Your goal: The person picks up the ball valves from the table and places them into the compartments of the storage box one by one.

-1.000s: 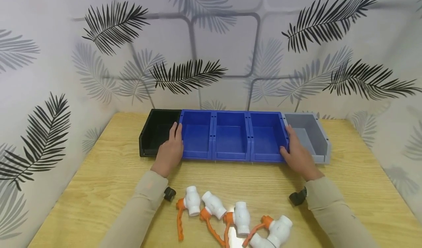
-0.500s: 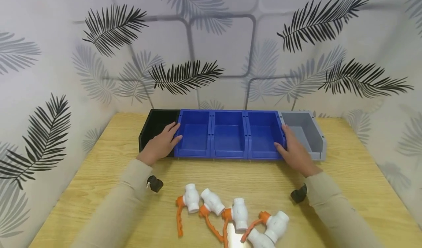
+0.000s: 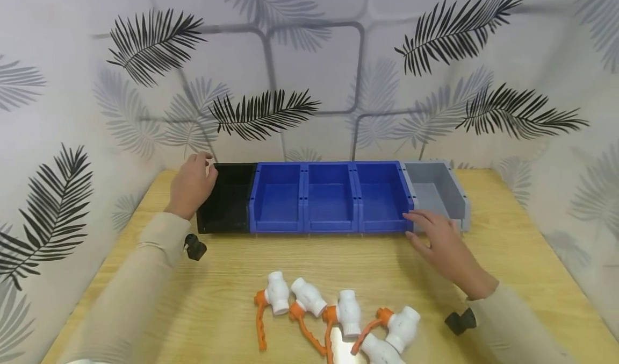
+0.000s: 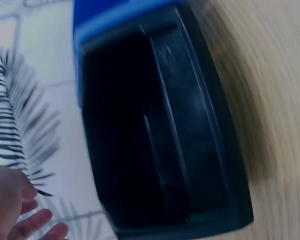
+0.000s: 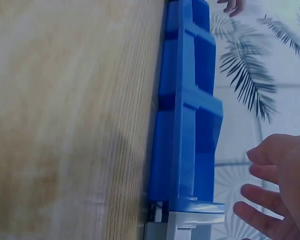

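A row of joined bins stands along the back of the table: a black bin [image 3: 224, 227], three blue bins [image 3: 331, 226] and a grey bin [image 3: 427, 173]. My left hand [image 3: 192, 185] is at the black bin's left side, fingers loosely bent and holding nothing. In the left wrist view, its fingers [image 4: 32, 224] hang beside the black bin's open top. My right hand [image 3: 447, 251] hovers at the front corner where the right blue bin meets the grey one. Its fingers are spread and relaxed, with nothing in them, as the right wrist view also shows.
Several white ball valves [image 3: 349, 313] with orange lever handles [image 3: 261, 326] lie on the wooden table [image 3: 232, 278] in front of the bins, the rightmost two close together. A wall [image 3: 319, 73] with a leaf pattern rises right behind the row. Black wrist cameras [image 3: 195, 247] sit at both cuffs.
My left hand has moved left from the black-blue joint to the black bin's outer side. My right hand has drawn back toward the front from the blue-grey joint. The valves stay put.
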